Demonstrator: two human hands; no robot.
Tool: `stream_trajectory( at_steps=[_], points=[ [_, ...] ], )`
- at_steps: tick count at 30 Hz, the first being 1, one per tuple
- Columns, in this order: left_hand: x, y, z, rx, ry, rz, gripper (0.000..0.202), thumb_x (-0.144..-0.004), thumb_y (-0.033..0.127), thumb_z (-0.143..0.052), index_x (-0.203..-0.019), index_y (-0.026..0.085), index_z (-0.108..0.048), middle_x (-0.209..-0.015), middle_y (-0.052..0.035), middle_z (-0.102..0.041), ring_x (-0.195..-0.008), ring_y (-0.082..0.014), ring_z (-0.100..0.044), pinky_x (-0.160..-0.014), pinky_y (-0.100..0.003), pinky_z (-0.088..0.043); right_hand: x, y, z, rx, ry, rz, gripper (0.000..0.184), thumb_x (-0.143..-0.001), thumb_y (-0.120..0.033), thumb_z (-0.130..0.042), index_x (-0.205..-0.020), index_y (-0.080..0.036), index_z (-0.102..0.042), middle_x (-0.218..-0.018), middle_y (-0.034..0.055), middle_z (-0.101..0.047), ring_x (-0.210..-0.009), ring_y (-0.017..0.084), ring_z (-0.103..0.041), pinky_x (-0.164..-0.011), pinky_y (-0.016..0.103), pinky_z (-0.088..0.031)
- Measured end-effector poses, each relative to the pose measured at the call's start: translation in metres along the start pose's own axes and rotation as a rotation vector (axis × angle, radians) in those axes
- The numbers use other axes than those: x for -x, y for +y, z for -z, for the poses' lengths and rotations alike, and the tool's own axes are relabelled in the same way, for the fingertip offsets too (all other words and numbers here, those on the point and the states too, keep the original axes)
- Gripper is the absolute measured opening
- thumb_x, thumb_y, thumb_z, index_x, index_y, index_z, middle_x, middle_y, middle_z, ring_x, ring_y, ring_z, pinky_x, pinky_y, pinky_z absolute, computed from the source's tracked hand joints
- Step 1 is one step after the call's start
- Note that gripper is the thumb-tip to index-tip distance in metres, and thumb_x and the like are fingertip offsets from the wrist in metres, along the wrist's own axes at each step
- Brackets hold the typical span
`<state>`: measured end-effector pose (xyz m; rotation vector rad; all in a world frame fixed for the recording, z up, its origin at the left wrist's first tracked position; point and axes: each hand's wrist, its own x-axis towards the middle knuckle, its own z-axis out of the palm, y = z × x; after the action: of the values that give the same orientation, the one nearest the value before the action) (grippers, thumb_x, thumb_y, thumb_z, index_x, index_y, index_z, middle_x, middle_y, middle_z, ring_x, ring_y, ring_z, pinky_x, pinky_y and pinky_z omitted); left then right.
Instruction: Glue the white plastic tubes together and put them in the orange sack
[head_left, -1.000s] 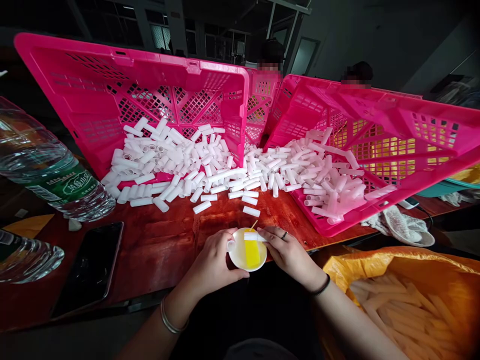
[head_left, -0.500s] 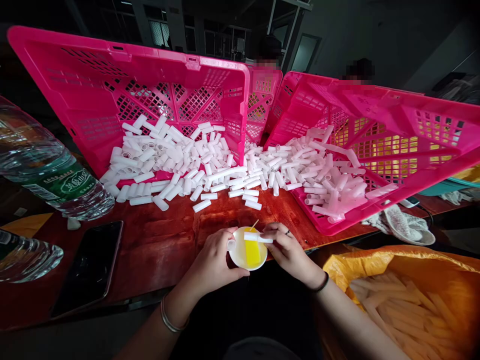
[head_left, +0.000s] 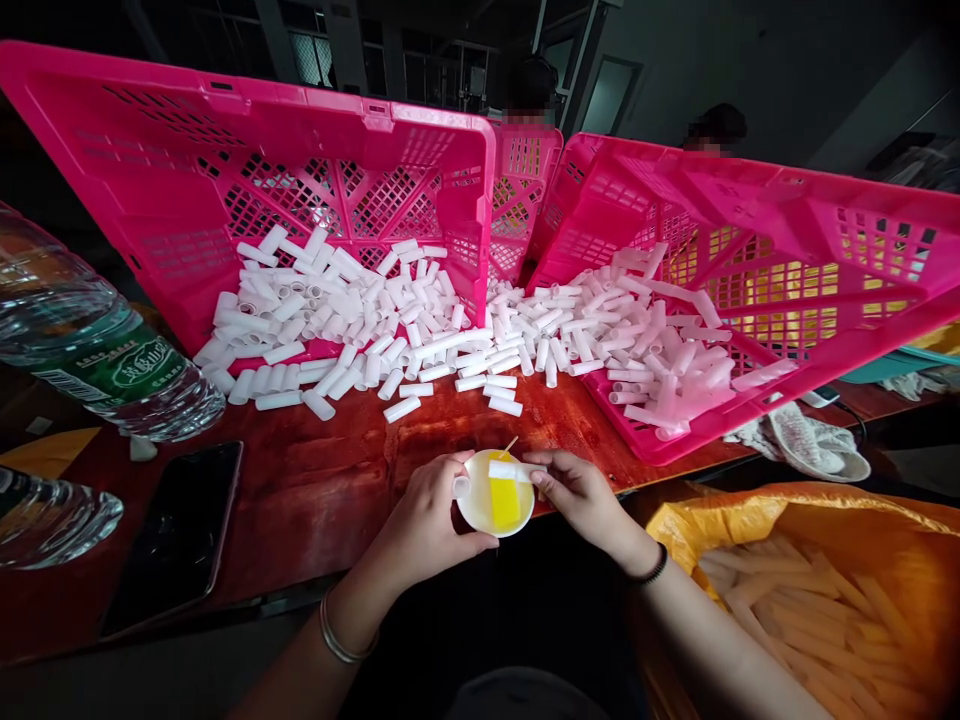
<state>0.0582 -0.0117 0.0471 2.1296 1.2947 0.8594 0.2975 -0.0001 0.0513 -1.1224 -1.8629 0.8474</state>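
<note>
My left hand (head_left: 427, 525) is closed around a small white dish (head_left: 480, 510) with a yellow patch in it, and a short white tube sits pinched by its fingers at the dish's left rim. My right hand (head_left: 581, 492) pinches a white tube (head_left: 508, 470) laid across the top of the dish. A thin stick pokes up behind the dish. Both hands hover at the near edge of the red-brown table (head_left: 330, 470). Loose white tubes (head_left: 405, 408) lie just beyond.
Two tilted pink crates (head_left: 187, 180) (head_left: 750, 270) spill heaps of white tubes. Water bottles (head_left: 97, 350) and a dark phone (head_left: 180, 535) lie at left. An orange bag (head_left: 810, 590) of longer tubes sits at right. Two people sit behind the crates.
My right hand has turned the tube slightly over the dish; the view has tipped down a little. The hands otherwise stay in place.
</note>
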Motion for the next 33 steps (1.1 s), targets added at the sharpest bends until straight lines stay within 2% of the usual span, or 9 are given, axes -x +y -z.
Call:
stream_trajectory(
  at_steps=[6, 10, 12, 17, 22, 27, 30, 32, 33],
  points=[
    [0.000, 0.002, 0.001, 0.006, -0.004, -0.003, 0.083, -0.053, 0.029, -0.087, -0.124, 0.026, -0.044, -0.130, -0.0109, -0.057, -0.115, -0.0319, -0.057, -0.098, -0.051, -0.047, 0.001, 0.001, -0.001, 0.208, 0.058, 0.266, 0.015, -0.092, -0.020, -0.053, -0.100, -0.023, -0.066, -0.103, 0.0098, -0.062, -0.095, 0.022, -0.063, -0.079, 0.038, -0.056],
    [0.000, 0.002, 0.001, 0.002, -0.009, -0.002, 0.081, -0.054, 0.027, -0.086, -0.123, 0.025, -0.043, -0.131, -0.0113, -0.056, -0.120, -0.0320, -0.053, -0.098, -0.051, -0.047, 0.001, -0.001, -0.001, 0.061, 0.042, 0.097, 0.024, -0.093, -0.027, -0.055, -0.116, -0.024, -0.057, -0.103, 0.0089, -0.066, -0.096, 0.022, -0.066, -0.080, 0.038, -0.058],
    [0.001, 0.001, 0.001, 0.001, -0.012, 0.008, 0.080, -0.055, 0.027, -0.086, -0.122, 0.025, -0.043, -0.133, -0.0115, -0.055, -0.120, -0.0319, -0.053, -0.098, -0.050, -0.047, 0.000, -0.003, 0.000, 0.069, 0.034, 0.059, 0.022, -0.094, -0.028, -0.053, -0.115, -0.024, -0.059, -0.103, 0.0089, -0.068, -0.095, 0.022, -0.067, -0.082, 0.039, -0.058],
    [0.000, 0.001, 0.003, 0.005, -0.028, 0.009, 0.079, -0.057, 0.028, -0.085, -0.123, 0.025, -0.043, -0.133, -0.0118, -0.054, -0.120, -0.0324, -0.053, -0.098, -0.052, -0.046, -0.001, -0.006, 0.002, 0.171, 0.020, 0.224, 0.014, -0.093, -0.023, -0.053, -0.100, -0.024, -0.065, -0.104, 0.0105, -0.062, -0.099, 0.023, -0.063, -0.082, 0.039, -0.057],
    [-0.003, 0.004, 0.004, -0.004, -0.025, 0.018, 0.080, -0.055, 0.028, -0.086, -0.123, 0.025, -0.043, -0.129, -0.0119, -0.057, -0.116, -0.0321, -0.056, -0.096, -0.051, -0.048, -0.001, -0.002, 0.004, 0.110, 0.003, 0.108, 0.024, -0.093, -0.025, -0.054, -0.117, -0.024, -0.058, -0.107, 0.0100, -0.065, -0.099, 0.022, -0.065, -0.085, 0.039, -0.057],
    [-0.004, 0.002, 0.007, -0.060, -0.013, -0.034, 0.083, -0.054, 0.031, -0.087, -0.122, 0.023, -0.041, -0.132, -0.0144, -0.052, -0.123, -0.0346, -0.050, -0.100, -0.052, -0.045, 0.004, 0.003, 0.014, 0.318, 0.065, 0.354, 0.020, -0.093, -0.014, -0.050, -0.102, -0.024, -0.065, -0.106, 0.0095, -0.063, -0.098, 0.021, -0.063, -0.081, 0.037, -0.056],
    [-0.006, 0.005, 0.016, -0.096, 0.037, -0.093, 0.052, -0.071, 0.036, -0.074, -0.112, 0.020, -0.045, -0.136, -0.0176, -0.046, -0.131, -0.0358, -0.042, -0.104, -0.051, -0.041, 0.008, -0.006, 0.018, 0.227, 0.182, 0.315, 0.015, -0.091, -0.015, -0.056, -0.100, -0.025, -0.062, -0.103, 0.0085, -0.064, -0.096, 0.021, -0.065, -0.079, 0.036, -0.057],
    [-0.008, 0.012, 0.023, -0.104, 0.007, -0.086, 0.021, -0.089, 0.029, -0.053, -0.107, 0.021, -0.047, -0.123, -0.0137, -0.055, -0.120, -0.0288, -0.054, -0.098, -0.044, -0.047, 0.010, -0.019, 0.018, 0.086, 0.245, 0.233, 0.015, -0.090, -0.019, -0.059, -0.104, -0.026, -0.060, -0.102, 0.0081, -0.066, -0.096, 0.021, -0.065, -0.080, 0.036, -0.057],
    [-0.009, 0.016, 0.027, -0.105, -0.024, -0.085, 0.015, -0.093, 0.025, -0.045, -0.108, 0.022, -0.047, -0.115, -0.0108, -0.060, -0.111, -0.0254, -0.059, -0.093, -0.040, -0.050, 0.010, -0.026, 0.017, 0.012, 0.258, 0.203, 0.017, -0.090, -0.021, -0.060, -0.106, -0.026, -0.060, -0.101, 0.0077, -0.066, -0.096, 0.021, -0.066, -0.080, 0.035, -0.057]
  ],
)
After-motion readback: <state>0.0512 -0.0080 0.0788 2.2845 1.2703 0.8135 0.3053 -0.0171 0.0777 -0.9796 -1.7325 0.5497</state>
